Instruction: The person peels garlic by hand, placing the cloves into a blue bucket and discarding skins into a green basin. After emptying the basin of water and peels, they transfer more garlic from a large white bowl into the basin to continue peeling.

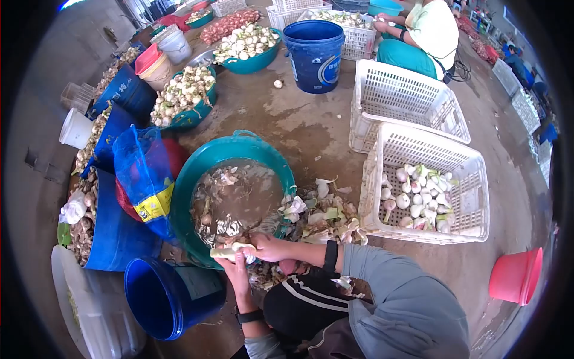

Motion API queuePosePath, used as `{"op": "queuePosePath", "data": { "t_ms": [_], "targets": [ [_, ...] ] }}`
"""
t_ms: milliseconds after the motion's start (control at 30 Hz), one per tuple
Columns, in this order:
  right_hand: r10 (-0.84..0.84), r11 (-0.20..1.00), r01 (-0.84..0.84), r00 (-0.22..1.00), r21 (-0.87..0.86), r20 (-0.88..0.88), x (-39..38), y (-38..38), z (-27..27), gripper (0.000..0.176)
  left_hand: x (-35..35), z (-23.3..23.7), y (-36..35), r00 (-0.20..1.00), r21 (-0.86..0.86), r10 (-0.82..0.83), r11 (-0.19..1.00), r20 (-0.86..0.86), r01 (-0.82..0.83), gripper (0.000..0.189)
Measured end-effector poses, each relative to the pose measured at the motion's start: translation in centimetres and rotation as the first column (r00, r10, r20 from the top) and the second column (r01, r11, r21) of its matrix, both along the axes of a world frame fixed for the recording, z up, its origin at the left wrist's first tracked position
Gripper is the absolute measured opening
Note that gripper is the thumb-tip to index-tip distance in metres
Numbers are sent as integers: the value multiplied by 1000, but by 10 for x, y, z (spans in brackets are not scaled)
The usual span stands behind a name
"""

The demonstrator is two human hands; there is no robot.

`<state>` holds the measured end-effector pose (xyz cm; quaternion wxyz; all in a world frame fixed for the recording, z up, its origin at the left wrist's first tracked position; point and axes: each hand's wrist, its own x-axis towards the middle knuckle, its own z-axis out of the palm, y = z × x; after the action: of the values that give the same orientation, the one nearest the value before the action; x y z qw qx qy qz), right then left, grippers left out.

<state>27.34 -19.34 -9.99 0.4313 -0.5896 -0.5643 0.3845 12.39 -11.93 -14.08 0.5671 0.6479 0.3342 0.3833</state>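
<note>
Under everything runs the brown floor (311, 125), wet and stained in patches. Ahead and to my right sits another person (431, 42) in a pale top and green lower clothing, with hands at a white crate of bulbs. Closer to me on my right stand two more white crates: the near crate (474, 194) has pale bulbs (426, 197) with short stems gathered inside, and the far crate (412, 90) sits just behind it.

The green tub (184, 197) is right in front of me, with murky water (236, 185) and loose skins floating in it. Left of it, past the blue bag (140, 170), a blue drum (122, 224) holds brownish garlic. One blue bucket (317, 66) stands upright beyond the tub; another, the near bucket (200, 290), is tilted beside my left arm. Off to my far right is a red bucket (515, 276). Peelings (329, 218) lie heaped between tub and near crate.

My left hand (239, 272) and right hand (272, 247) meet over the tub's near rim. Both are closed in a narrow grip on one garlic (244, 246), its pale stem (221, 253) pointing left; my fingers hide part of it.
</note>
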Motion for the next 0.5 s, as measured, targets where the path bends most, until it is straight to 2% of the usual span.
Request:
{"op": "queuePosePath", "data": {
  "t_ms": [67,100,133,167,200,233,267,300,333,400,467,500],
  "targets": [
    [11,984,66,907,167,-421,-5,7,-12,27,5,0,-1,996,-91,65,994,64,-59,47],
    [-8,989,60,930,132,-367,4,6,-6,25,20,33,-19,985,-270,101,961,137,-60,43],
    [-113,977,210,664,40,-739,-2,16,-33,24,14,30,-15,996,-267,48,963,75,-27,41],
    [-36,983,183,305,21,-952,8,21,-39,24,13,27,-15,990,-273,45,962,133,-7,41],
    [-36,988,155,116,-18,-993,12,17,-38,23,6,18,-5,987,-170,-109,977,120,129,42],
    [-117,988,97,-29,-120,-993,19,16,-37,24,3,38,-7,976,-237,-177,950,127,203,45],
    [-115,990,67,-79,-120,-990,22,13,-34,21,-5,37,2,927,-308,-329,876,181,371,52],
    [-226,968,90,-111,-236,-968,24,15,-35,19,-4,38,5,917,-263,-367,880,155,396,51],
    [15,999,43,-126,10,-992,28,14,-34,16,-3,39,3,936,-287,-300,895,182,342,45],
    [-42,997,56,-31,-44,-999,21,19,-17,13,8,40,-1,946,-475,-49,856,320,204,37],
    [-357,928,138,62,-346,-932,16,13,14,10,7,16,2,880,-640,120,732,459,233,34],
    [-32,996,86,94,-24,-995,25,9,2,10,9,26,-2,861,-753,281,638,423,162,34]
  ]
}}
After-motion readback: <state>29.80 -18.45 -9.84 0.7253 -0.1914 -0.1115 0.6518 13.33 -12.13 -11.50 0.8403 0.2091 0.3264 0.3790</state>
